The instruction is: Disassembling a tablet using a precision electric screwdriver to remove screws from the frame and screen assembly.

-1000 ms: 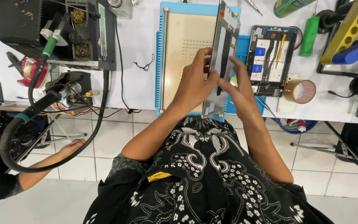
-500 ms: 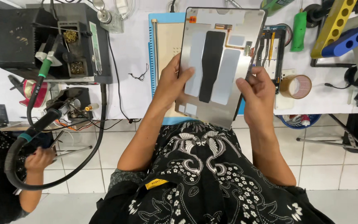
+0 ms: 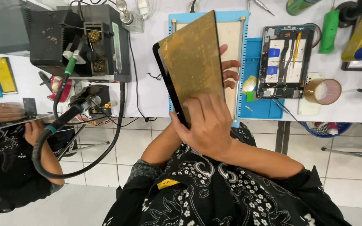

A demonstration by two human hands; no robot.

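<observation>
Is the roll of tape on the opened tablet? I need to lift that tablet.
No, the tape roll sits on the table beside the opened tablet.

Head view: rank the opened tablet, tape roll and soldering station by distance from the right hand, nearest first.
From the right hand:
1. Opened tablet, on the blue mat up to its right.
2. Tape roll, further right on the table.
3. Soldering station, far left, close to the tape roll's distance.

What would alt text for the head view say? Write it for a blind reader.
Two hands hold a flat panel upright over a white bench: right hand across its front, left hand behind. An opened tablet lies on a blue mat, beside a tape roll.
</observation>
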